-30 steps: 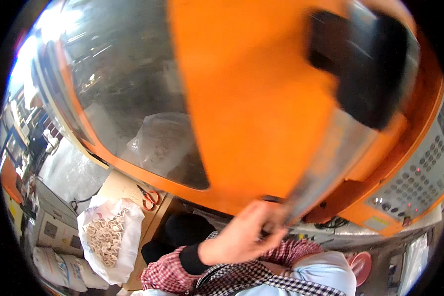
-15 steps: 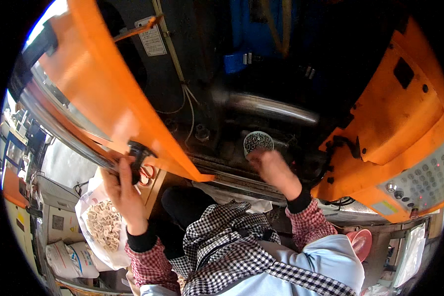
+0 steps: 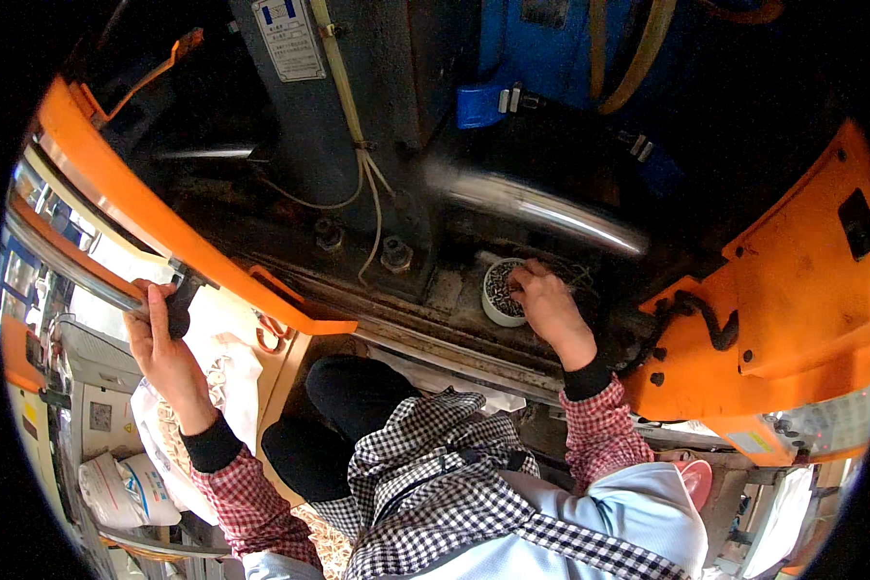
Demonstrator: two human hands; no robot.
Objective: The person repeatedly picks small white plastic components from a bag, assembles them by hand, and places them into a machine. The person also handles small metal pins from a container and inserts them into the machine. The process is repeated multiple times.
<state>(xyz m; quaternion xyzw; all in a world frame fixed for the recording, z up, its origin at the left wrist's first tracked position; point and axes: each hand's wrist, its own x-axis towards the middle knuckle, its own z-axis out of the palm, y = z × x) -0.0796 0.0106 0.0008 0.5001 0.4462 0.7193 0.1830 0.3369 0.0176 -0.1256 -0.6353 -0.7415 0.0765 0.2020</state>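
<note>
Small round cup of metal bits sits under right grip; left grip clenches black handle.

Small round white cup: upright, filled with small dark metal parts, standing on the grimy machine bed under the shiny steel bar. Black door handle: short, dark grip at the lower edge of the open orange guard door, upper left.

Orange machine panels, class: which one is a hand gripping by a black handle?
The orange door panel on the left: the left hand grips its black handle. The right orange panel is untouched.
</note>
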